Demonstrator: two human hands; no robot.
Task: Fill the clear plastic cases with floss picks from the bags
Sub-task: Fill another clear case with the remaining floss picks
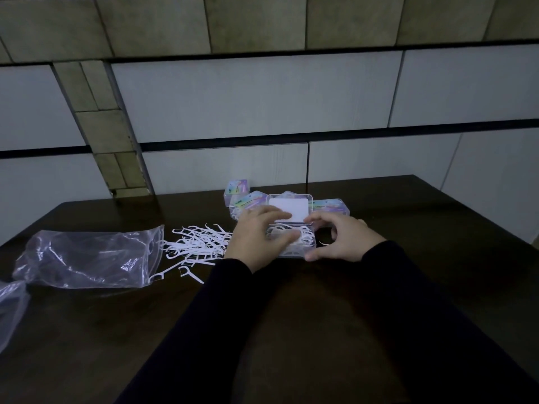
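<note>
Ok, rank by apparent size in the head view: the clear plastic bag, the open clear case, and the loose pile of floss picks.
1. clear plastic bag
2. pile of floss picks
3. open clear case, partly hidden by both hands, so unsure against the pile.

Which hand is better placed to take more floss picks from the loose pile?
Probably the left hand: the loose floss picks lie just to its left, while the right hand holds the open case on the far side.

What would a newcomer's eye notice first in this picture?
First, the two hands at the table's middle: the left hand lies over the open clear case full of floss picks, and the right hand holds its right end. Left of them lies a loose pile of white floss picks, spilling from a crumpled clear bag.
</note>
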